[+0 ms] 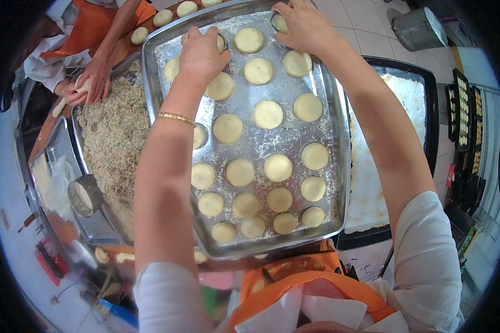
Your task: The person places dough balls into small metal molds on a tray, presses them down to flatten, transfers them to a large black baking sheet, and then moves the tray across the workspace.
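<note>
A large metal tray lies below my arms, dusted with pale crumbs and bearing rows of flat, round pale dough pieces. At its far left part, my left hand curls over a dough round, which peeks out between its fingers and thumb. Near the far right corner my right hand has its thumb and forefinger around another dough round. Both palms face down, and some fingertips are hidden. My left forearm covers part of the tray's left side, including part of one dough round.
Left of the tray sits a pan heaped with crumbly filling, near a metal cup and a plastic bag. A co-worker's hands hold dough there. A black-rimmed baking sheet lies right; a metal bucket stands beyond.
</note>
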`<state>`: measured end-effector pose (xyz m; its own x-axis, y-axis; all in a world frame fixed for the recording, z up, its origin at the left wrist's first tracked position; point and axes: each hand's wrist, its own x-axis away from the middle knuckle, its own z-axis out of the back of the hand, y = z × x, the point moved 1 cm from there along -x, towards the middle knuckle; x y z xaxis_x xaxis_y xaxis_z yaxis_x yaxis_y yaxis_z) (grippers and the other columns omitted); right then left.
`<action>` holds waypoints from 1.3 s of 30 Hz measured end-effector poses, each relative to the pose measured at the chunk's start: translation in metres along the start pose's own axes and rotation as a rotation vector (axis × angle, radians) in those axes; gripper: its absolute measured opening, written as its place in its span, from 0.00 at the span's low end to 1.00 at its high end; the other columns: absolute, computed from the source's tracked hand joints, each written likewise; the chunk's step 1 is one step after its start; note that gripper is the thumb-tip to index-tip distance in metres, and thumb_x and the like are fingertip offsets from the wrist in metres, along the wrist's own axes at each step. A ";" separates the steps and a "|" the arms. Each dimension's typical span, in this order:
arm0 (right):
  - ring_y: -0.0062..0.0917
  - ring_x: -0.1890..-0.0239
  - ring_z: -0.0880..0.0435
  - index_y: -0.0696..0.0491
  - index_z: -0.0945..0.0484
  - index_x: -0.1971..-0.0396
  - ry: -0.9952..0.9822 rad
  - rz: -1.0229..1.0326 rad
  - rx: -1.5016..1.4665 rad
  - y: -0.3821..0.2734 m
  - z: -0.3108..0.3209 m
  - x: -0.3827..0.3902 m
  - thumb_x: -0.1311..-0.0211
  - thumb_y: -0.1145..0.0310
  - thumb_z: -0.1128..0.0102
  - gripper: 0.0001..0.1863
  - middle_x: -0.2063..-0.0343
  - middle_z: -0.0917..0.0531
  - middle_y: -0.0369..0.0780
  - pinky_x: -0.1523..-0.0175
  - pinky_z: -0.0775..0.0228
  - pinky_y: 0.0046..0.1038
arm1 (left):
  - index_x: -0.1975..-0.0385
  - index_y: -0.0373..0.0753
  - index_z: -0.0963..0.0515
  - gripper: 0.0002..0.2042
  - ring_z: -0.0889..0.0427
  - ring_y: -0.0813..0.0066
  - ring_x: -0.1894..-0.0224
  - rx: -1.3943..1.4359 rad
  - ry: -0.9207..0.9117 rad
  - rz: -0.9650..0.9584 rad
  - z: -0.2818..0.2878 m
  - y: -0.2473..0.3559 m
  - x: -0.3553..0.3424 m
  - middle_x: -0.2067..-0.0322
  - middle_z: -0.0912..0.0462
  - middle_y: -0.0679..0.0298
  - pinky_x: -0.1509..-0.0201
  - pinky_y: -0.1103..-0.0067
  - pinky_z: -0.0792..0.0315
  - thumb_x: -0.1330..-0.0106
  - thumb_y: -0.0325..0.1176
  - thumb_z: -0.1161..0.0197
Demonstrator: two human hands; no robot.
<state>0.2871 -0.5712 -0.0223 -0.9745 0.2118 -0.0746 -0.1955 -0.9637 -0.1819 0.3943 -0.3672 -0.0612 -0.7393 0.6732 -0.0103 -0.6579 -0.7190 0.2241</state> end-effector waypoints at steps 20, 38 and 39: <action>0.50 0.36 0.32 0.57 0.32 0.35 0.239 0.056 -0.141 -0.009 -0.015 -0.009 0.37 0.52 0.37 0.35 0.37 0.31 0.56 0.32 0.38 0.47 | 0.39 0.43 0.25 0.25 0.31 0.43 0.37 0.112 0.258 -0.162 -0.020 -0.037 0.006 0.40 0.30 0.43 0.32 0.60 0.36 0.34 0.44 0.37; 0.46 0.22 0.54 0.45 0.45 0.25 0.246 -0.006 0.004 0.003 -0.062 -0.034 0.34 0.46 0.43 0.42 0.25 0.47 0.50 0.23 0.62 0.55 | 0.24 0.52 0.45 0.36 0.54 0.46 0.22 -0.118 0.457 -0.263 -0.053 -0.028 -0.032 0.24 0.51 0.51 0.28 0.37 0.62 0.28 0.60 0.49; 0.46 0.22 0.54 0.45 0.45 0.25 0.209 -0.023 -0.005 0.001 -0.063 -0.036 0.34 0.46 0.42 0.42 0.25 0.47 0.50 0.23 0.62 0.55 | 0.24 0.54 0.45 0.36 0.54 0.46 0.22 -0.093 0.445 -0.263 -0.053 -0.030 -0.031 0.24 0.52 0.52 0.29 0.36 0.63 0.28 0.61 0.50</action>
<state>0.3293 -0.5698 -0.0811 -0.9254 0.2638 -0.2723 -0.2168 -0.9574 -0.1906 0.4292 -0.3758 -0.1197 -0.5238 0.7088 -0.4725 -0.8243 -0.5616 0.0714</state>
